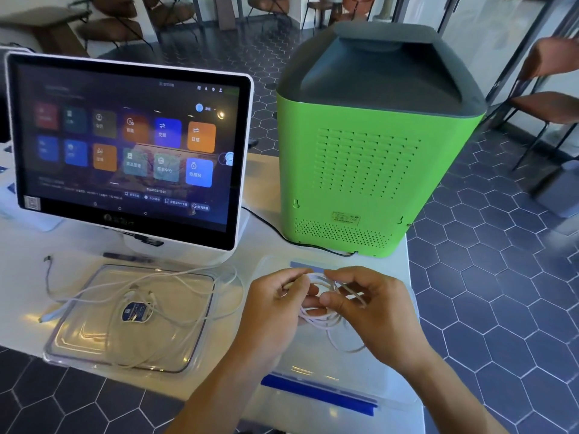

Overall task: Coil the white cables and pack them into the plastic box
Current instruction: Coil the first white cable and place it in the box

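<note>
Item 1, nearest: plastic box, clear w/ blue clip along its front edge, sat on white table under both hands. I couldn't make out its far wall or depth; hands covered most of it.

Item 2: left hand and right hand, both w/ fingers curled, pinching one white cable gathered into small loops betw. them, held just above the box. Plug end approx. at right thumb; too blurred to be sure.

Item 3, left: clear lid lying flat, w/ more loose cables sprawled across it and off onto table, plus a small blue tag.

Item 4, far: touchscreen and green machine, black cord betw. them.

Risks, my judgement: loops could spring open if either pinch slackened; tail hanging below coil could snag box rim. Loose cables overlap, so pulling one may drag the rest or shift the lid.
</note>
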